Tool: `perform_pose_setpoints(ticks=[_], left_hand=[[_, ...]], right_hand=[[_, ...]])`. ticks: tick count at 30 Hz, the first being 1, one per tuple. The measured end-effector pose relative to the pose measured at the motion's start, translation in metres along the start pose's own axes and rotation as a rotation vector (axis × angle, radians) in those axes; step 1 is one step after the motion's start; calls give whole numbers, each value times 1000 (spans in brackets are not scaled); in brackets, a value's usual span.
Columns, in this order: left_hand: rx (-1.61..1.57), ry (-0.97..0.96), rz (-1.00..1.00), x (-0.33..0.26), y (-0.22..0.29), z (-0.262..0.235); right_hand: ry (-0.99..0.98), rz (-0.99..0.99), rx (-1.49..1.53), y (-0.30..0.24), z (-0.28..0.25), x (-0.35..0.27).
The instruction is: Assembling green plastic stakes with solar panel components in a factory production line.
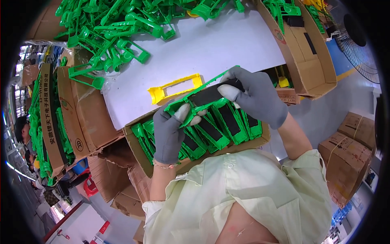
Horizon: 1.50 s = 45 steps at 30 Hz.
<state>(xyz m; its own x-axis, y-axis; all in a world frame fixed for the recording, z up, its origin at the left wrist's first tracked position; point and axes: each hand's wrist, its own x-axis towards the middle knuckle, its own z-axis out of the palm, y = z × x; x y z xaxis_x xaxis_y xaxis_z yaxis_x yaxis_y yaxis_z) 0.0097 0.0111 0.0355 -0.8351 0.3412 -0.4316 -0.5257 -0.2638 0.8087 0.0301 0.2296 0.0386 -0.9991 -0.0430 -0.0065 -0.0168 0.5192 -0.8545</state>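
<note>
While both gloved hands clasp green plastic frame (191,101) with black pad (209,94) at frame centre, left hand (170,132) grips lower end, right hand (254,95) presses pad. Carton (138,152) below part-filled with padded frames; large loose green pile (109,28) upper left apparently remaining; yellow frame (174,87) on desk (219,49).

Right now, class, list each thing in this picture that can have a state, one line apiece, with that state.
Left hand: gloved, gripping the green frame.
Right hand: gloved, pressing the black pad.
Green frame: held above the box.
Black pad: lying on the frame.
Cardboard box: open, filled with padded frames.
Yellow frame: lying flat, padless.
Fan: cannot tell whether running.
</note>
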Motion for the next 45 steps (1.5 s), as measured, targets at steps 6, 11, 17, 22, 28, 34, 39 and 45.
perform_pose_setpoints(ticks=[6,11,17,22,28,34,39,45], left_hand=[[19,-23,31,-6,-5,9],[124,30,4,-6,-2,18],[363,-14,36,-16,-6,5],[361,-94,-152,-17,-18,0],[450,-153,-229,-6,-28,25],[868,-315,32,27,-23,45],[1543,-299,353,48,-29,52],[1635,-83,563,38,-25,56]], right_hand=[[78,-97,-196,-9,1,-7],[98,-52,-192,2,7,-9],[392,-166,-358,6,-4,-24],[-142,173,-96,24,7,-72],[161,278,-189,31,23,-118],[6,460,-270,29,-17,-118],[342,347,-531,59,-114,-71],[381,396,-854,193,-211,14]])
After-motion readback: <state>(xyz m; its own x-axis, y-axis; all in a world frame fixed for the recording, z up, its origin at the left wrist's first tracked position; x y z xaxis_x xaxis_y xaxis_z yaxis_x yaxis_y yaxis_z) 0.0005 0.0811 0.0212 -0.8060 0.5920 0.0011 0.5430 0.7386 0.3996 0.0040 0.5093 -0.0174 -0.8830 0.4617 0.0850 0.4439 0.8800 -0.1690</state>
